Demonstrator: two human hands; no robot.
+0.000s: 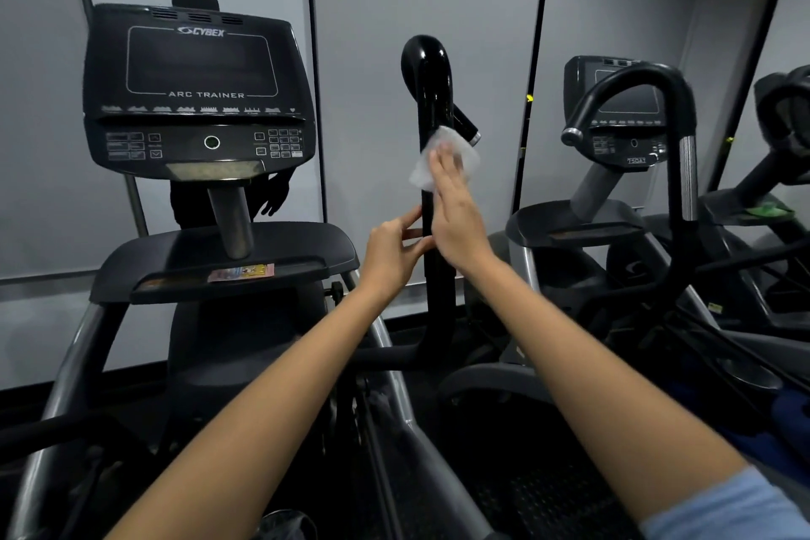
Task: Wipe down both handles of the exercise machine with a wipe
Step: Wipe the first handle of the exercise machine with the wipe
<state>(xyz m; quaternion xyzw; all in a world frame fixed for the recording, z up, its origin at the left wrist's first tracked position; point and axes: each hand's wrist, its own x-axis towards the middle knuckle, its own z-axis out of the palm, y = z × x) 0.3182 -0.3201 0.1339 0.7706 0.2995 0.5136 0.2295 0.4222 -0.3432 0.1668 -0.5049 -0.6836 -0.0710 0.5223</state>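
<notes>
Right grip, fingers straight, presses the wipe against the black handle mid-wipe while the left grip pinches the shaft below; the next stroke likely needs steady pressure.

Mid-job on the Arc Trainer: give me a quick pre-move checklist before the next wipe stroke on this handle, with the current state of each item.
1. Wipe against the handle: ok, it lies on the black upright below the bend.
2. Right hand on the wipe: ok, straight fingers press it to the bar.
3. Left hand steadying: ok, fingertips pinch the bar lower down, under the wipe.
4. Curved top of the handle wiped: cannot tell; it looks glossy, the wipe sits below it.
5. Short side grip wiped: cannot tell.
6. Other handle of this machine done: cannot tell, it is not in view.
</notes>
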